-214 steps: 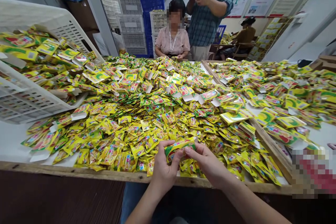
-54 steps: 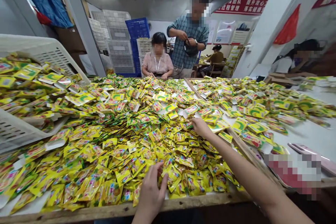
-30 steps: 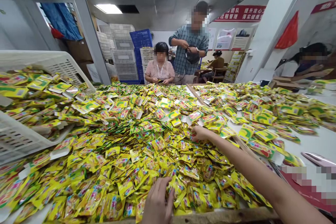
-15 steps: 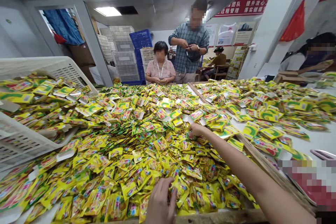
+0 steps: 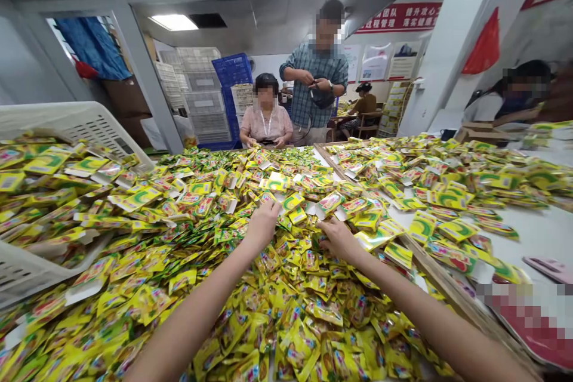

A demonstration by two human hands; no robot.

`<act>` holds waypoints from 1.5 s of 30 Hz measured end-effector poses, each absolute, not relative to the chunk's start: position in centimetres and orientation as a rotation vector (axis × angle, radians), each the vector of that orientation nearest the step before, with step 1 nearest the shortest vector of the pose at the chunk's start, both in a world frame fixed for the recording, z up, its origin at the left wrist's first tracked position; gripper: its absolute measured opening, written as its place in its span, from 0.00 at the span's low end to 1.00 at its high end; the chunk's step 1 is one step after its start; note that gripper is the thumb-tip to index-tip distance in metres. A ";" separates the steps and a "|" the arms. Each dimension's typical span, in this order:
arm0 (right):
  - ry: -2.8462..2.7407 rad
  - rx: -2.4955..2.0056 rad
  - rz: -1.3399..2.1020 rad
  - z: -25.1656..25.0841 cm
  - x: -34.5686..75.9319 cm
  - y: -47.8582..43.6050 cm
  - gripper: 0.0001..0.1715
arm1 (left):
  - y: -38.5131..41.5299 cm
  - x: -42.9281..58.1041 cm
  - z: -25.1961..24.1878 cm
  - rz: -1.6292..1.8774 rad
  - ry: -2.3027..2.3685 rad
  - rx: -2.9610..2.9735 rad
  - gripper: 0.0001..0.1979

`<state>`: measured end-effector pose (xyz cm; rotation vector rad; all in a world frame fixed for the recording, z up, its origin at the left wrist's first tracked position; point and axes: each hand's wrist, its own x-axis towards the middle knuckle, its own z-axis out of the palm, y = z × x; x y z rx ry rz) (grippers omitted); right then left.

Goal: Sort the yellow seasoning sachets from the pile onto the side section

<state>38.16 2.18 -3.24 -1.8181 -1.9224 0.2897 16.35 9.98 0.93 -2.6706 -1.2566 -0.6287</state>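
Observation:
My left hand reaches far into the heap, its fingers bent together against a small yellow carton group. Whether anything is pinched in those fingers is hidden. To its right, my right hand is over the packets with its fingers curved and a gap between them; nothing shows in its grip. Shiny yellow sachets with green and coloured print cover the table below both arms. Flat cartons, several with white end flaps raised, lie just beyond my hands, among them a yellow carton.
A white slotted crate full of cartons lies tipped at the left. A wooden strip divides the heap from more cartons on the right. Across the table sits a person, with another standing behind. A pink-edged object lies at right.
My left hand has moved from the near edge forward to the cartons. My right hand stays around the same spot, its fingers now more apart. The view has turned slightly right.

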 end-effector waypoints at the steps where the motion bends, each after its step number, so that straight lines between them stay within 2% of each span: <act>1: -1.854 -1.781 0.277 -3.3 38.1 1.7 0.19 | 12.0 17.3 0.9 -0.608 -1.267 -2.660 0.19; 5: -1.568 -1.653 0.329 -3.8 38.6 -0.1 0.16 | 16.7 19.5 -0.6 -0.578 -1.318 -2.664 0.21; 9: -1.386 -1.511 0.554 -4.1 38.8 -1.8 0.22 | 18.1 19.3 -1.6 -0.668 -1.328 -2.723 0.19; 12: -1.316 -1.411 0.700 -3.7 38.2 -3.0 0.26 | 18.4 18.4 -1.0 -0.791 -1.297 -2.792 0.15; 16: -1.248 -1.321 0.774 -2.9 37.4 -4.5 0.26 | 17.2 16.9 0.3 -1.089 -1.382 -2.778 0.07; 20: -1.062 -1.277 0.849 -3.2 37.1 -6.1 0.28 | 12.3 15.7 0.6 -1.471 -1.452 -2.752 0.22; 23: -0.901 -1.246 0.891 -3.6 36.8 -7.1 0.32 | 6.6 14.7 -0.2 -1.640 -1.420 -2.824 0.24; 25: -0.904 -1.238 0.901 -3.7 36.6 -7.8 0.30 | 2.6 14.1 -1.2 -1.719 -1.463 -2.908 0.26; 28: -0.954 -1.232 0.908 -3.1 35.9 -9.0 0.25 | -2.5 13.8 -2.7 -1.574 -1.637 -3.071 0.29; 31: -1.024 -1.156 0.888 -1.7 34.7 -10.4 0.22 | -6.1 14.2 -3.7 -1.395 -1.720 -3.080 0.43; 32: -1.059 -1.122 0.866 -1.2 34.2 -10.8 0.21 | -6.9 14.4 -3.9 -1.402 -1.710 -3.048 0.42; 35: -1.215 -1.083 0.743 0.3 32.6 -11.9 0.17 | -8.7 15.0 -4.0 -1.446 -1.593 -2.896 0.29; 40: -1.604 -1.243 0.403 2.1 31.7 -12.4 0.11 | -10.0 15.1 -3.7 -1.347 -1.486 -2.544 0.31; 43: -1.759 -1.350 0.451 3.0 32.2 -12.1 0.09 | -10.5 15.0 -3.8 -1.440 -1.406 -2.450 0.27; 45: -1.777 -1.375 0.579 3.5 32.6 -11.9 0.12 | -10.7 15.1 -4.0 -1.528 -1.347 -2.451 0.25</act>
